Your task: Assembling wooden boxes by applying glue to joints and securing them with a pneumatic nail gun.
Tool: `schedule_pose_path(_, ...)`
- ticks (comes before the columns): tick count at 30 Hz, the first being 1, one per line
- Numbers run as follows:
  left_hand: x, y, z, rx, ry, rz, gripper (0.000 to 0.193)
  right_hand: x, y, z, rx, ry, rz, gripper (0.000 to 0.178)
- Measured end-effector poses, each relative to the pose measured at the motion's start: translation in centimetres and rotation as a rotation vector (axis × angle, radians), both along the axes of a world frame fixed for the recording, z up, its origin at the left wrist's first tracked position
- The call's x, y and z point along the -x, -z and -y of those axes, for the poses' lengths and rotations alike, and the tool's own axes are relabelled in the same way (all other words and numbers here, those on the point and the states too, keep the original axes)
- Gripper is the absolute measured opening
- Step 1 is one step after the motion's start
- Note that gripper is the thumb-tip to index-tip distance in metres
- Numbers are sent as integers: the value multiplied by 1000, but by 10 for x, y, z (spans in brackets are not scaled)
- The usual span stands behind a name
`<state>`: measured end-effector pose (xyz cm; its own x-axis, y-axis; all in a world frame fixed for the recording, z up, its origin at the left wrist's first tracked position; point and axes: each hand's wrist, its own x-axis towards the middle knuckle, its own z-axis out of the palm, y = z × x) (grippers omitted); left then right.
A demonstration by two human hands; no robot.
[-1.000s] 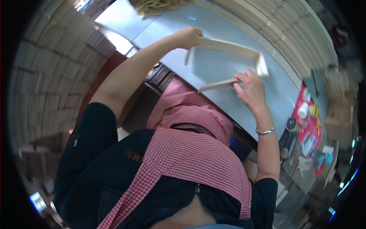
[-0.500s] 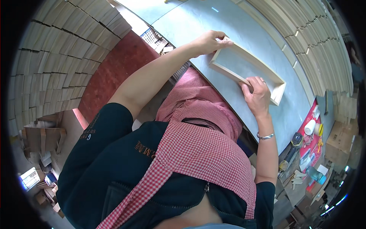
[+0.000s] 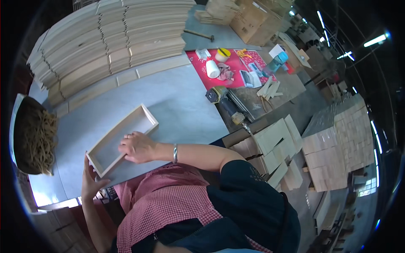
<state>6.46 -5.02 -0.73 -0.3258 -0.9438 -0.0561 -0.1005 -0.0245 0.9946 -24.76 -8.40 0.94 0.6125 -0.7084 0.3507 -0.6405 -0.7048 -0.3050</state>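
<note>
A long rectangular frame of pale wood lies on the grey-blue tabletop, and the tabletop shows through its middle. My right hand is closed over its near long side, fingers curled inside; a metal bangle circles that wrist. At the frame's left end is my left hand. Its fingers stretch along the outside of the short end, touching it, while the thumb stands apart near the corner.
Stacked wooden slats line the table's far side. A dark basin of shavings-like strips stands left. Rightward are a power tool, a white bottle, a blue-capped bottle and a hammer. Wood blocks are piled beyond.
The view has swung right, bringing the basin and the right-hand workshop area into sight. My left hand has loosened from its pinch on the frame's end; my right hand still grips the long side.
</note>
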Motion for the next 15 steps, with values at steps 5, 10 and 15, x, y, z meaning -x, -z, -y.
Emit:
schedule_pose_path(5,1,0,-4,16,-32,248,122,0,-4,-13,26,10,31,21)
schedule_pose_path(10,8,-2,-3,103,-55,285,117,-39,-20,-23,-12,-15,107,24)
schedule_pose_path(15,19,-3,7,143,-27,322,116,-84,-9,-24,-8,49,240,26)
